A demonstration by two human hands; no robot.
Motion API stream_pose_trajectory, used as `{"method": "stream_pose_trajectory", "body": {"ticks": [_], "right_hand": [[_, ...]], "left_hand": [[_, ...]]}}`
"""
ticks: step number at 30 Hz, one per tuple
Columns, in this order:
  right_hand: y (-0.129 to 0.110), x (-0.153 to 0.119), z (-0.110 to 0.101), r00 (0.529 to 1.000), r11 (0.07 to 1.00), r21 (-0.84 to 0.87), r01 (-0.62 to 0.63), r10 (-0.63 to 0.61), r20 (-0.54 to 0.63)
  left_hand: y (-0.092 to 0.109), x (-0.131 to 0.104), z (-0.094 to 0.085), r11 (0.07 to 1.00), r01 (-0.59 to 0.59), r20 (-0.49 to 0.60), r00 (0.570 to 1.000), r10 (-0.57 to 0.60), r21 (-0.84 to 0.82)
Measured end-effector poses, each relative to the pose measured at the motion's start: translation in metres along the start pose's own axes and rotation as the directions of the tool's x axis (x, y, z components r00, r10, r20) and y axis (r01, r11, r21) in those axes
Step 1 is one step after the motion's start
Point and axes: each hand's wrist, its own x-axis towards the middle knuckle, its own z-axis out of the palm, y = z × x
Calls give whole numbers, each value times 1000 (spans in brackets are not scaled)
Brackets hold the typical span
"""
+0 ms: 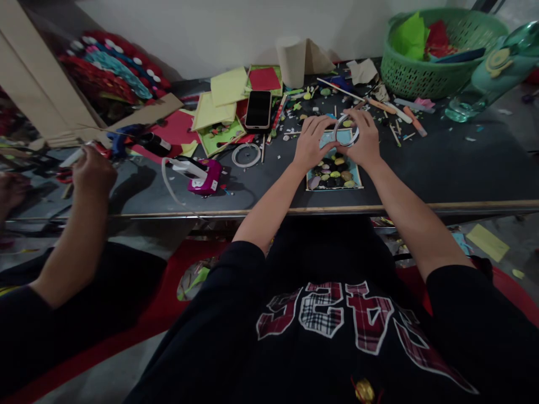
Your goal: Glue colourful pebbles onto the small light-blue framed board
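Note:
Between my two hands a white ring, apparently a roll of tape (355, 136), stands on its edge over a light-blue panel (357, 175). The fingers of my left hand (312, 141) are closed on the ring's left side. My right hand (362, 137) grips its right side, with the fingertips at the top. Dark, yellow and grey pebbles (336, 171) cover the near part of the panel, which has a thin pale frame and lies near the table's front edge. My hands hide part of the panel's far half.
A phone (258, 109) lies on coloured panels left of my hands. A flat white ring (246, 155) and a purple device (205, 178) are nearer. A green basket (408, 73) and a bottle (490, 76) stand at right. Another person's hand (93, 168) works at far left.

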Motion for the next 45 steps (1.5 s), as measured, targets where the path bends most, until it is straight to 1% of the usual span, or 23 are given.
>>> {"method": "stream_pose_trajectory", "body": {"ticks": [3,6,9,12,18,20,23,25,29,31,34,35,37,39,40,42,45], "right_hand": [[-2,0,-2,999,999,23,-26,27,-28],[-3,1,-2,997,998,27,-59,60,-39],[-4,2,-1,993,993,1,-116,116,-25],[-2,2,1,988,988,-32,-151,150,-36],[4,2,2,989,987,-90,-134,128,-75],[5,2,3,989,988,-67,-141,137,-59],[5,2,5,990,990,-15,-138,138,0],[5,2,6,992,992,1,-128,128,10],[4,3,3,991,992,-38,-122,120,-66],[4,3,0,990,988,-87,-125,118,-80],[6,3,0,993,988,-134,-80,68,-96],[7,3,1,995,989,-137,-58,47,-84],[7,3,5,1000,991,-129,-27,26,-11],[5,1,9,995,994,-106,-32,41,89],[4,0,11,991,995,-88,-45,56,122],[2,-2,13,987,997,-42,-71,76,139],[0,-2,12,991,997,15,-71,69,115]], "left_hand": [[2,0,-1,1000,5,-9,1000,-5,3],[5,1,-4,1000,8,10,1000,-8,-11],[8,2,-7,999,8,29,1000,-7,-34],[10,3,-9,999,0,34,999,1,-42],[12,3,-9,999,-40,49,998,41,-27],[12,2,-8,999,-38,57,998,40,-27],[11,2,-7,999,-37,73,997,40,-35],[12,2,-6,999,-38,82,996,41,-39],[12,2,-5,999,-38,92,995,41,-31],[11,1,-3,999,-47,98,994,49,-26],[10,1,-2,998,-53,115,992,56,-31],[10,1,-2,998,-54,123,991,58,-36],[11,1,-2,997,-52,130,990,58,-49],[13,0,-4,998,-36,118,992,43,-60],[13,0,-4,998,-25,107,994,31,-62],[14,0,-4,998,-6,79,997,10,-62],[14,0,-4,998,7,60,998,-3,-60]]}}
